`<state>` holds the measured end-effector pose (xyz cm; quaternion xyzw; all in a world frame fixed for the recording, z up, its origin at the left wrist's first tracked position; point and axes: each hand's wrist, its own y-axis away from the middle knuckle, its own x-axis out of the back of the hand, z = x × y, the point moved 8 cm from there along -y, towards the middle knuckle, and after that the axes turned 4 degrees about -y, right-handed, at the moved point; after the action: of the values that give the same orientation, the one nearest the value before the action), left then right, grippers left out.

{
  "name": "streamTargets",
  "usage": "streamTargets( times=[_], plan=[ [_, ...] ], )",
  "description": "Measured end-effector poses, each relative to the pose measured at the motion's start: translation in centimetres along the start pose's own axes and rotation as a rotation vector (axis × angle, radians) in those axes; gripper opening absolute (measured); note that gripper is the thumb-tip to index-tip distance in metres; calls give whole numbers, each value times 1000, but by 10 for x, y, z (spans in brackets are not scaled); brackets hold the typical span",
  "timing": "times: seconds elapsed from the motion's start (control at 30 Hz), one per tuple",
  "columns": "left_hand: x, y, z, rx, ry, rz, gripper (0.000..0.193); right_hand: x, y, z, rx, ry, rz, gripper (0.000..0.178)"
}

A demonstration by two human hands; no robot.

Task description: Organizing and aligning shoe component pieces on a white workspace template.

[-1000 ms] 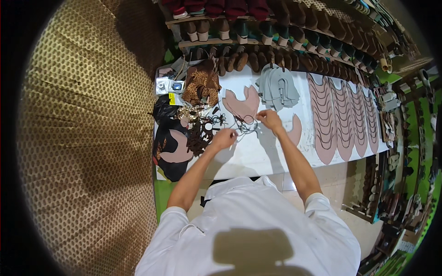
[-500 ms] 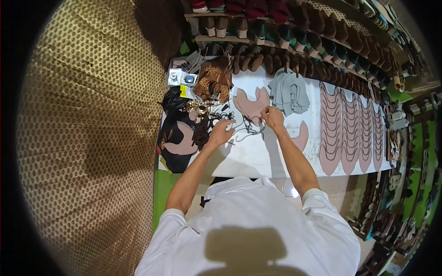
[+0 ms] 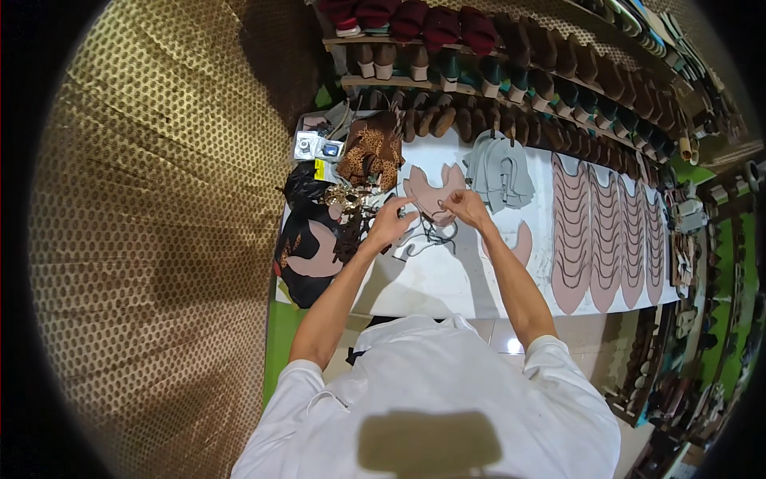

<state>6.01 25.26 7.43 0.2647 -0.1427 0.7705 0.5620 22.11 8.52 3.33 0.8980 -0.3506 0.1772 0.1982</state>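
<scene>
Both hands work over a white table (image 3: 447,279). My left hand (image 3: 392,222) and my right hand (image 3: 465,206) pinch a thin dark cord or strap (image 3: 431,231) between them, above a pink leather shoe-upper piece (image 3: 431,191). A white cut piece (image 3: 411,243) lies just under the left hand. Another pink piece (image 3: 523,243) lies by my right forearm. Whether the fingers grip only the cord or also the pink piece is too small to tell.
Rows of pink cut uppers (image 3: 598,231) cover the table's right part. Grey pieces (image 3: 499,172) and a leopard-print piece (image 3: 371,148) lie at the back. Black bags with trims (image 3: 307,239) sit at the left. Shelves of shoes (image 3: 479,72) run behind the table.
The head view has shifted slightly, so the table sits lower in the picture. Both hands stay close together over the pink piece, working the cord with small finger movements.
</scene>
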Motion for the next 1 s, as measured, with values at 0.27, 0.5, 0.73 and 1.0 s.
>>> streamTargets(
  times=[0.27, 0.5, 0.73, 1.0],
  plan=[
    [-1, -35, 66, -145, 360, -221, 54, 29, 30, -119, 81, -343, -275, 18],
    [-35, 34, 25, 237, 605, -468, 39, 19, 75, -45, -98, -410, -279, 23],
    [-69, 134, -64, 52, -223, -245, 31, -64, 147, 83, -161, -339, -273, 21],
    [-49, 173, -53, -33, -319, 59, 52, -45, 205, 63, -114, 195, 47, 42]
  ],
)
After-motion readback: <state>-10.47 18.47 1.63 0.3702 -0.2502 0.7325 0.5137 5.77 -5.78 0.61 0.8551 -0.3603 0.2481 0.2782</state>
